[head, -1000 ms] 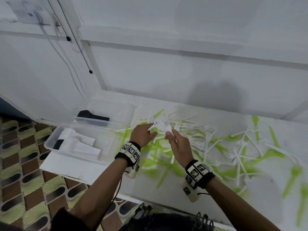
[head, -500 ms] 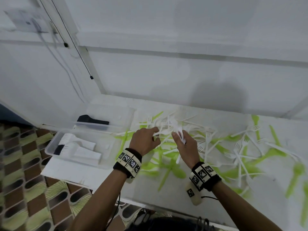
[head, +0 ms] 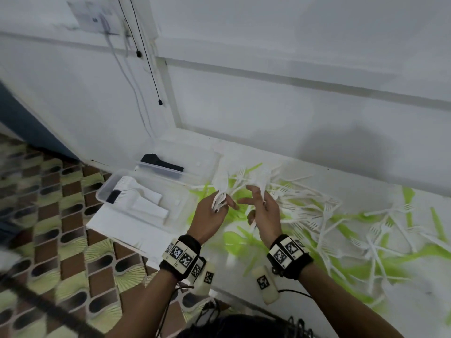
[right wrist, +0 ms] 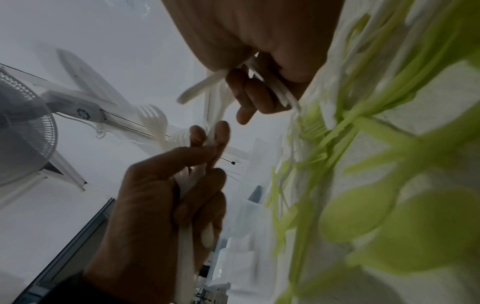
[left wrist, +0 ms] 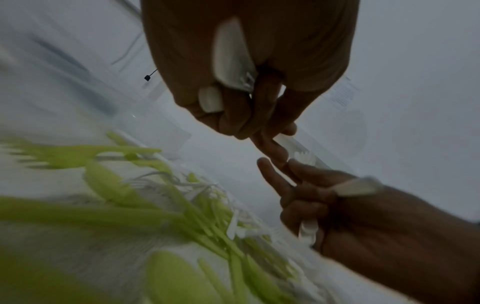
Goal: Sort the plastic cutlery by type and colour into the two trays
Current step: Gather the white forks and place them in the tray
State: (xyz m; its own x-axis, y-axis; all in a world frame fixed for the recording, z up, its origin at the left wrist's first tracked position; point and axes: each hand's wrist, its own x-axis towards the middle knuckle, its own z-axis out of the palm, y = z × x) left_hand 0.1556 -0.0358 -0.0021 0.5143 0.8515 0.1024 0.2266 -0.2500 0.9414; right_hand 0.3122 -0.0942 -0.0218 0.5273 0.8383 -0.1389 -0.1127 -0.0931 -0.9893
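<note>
You are mid-gather: your left hand [head: 210,215] grips a bundle of white forks [head: 219,191], your right hand [head: 264,213] curls its fingers on more, above the bench [head: 305,284] pile beside the near tray [head: 105,191], so next merge both bundles.

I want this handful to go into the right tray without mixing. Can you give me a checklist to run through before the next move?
1. Left hand grips white forks: ok.
2. Right hand holds white cutlery: ok.
3. No green pieces in either hand: ok.
4. Held pieces all the same type: cannot tell.
5. Near tray already holds white stacks: ok.
6. Far tray holds black cutlery: ok.
</note>
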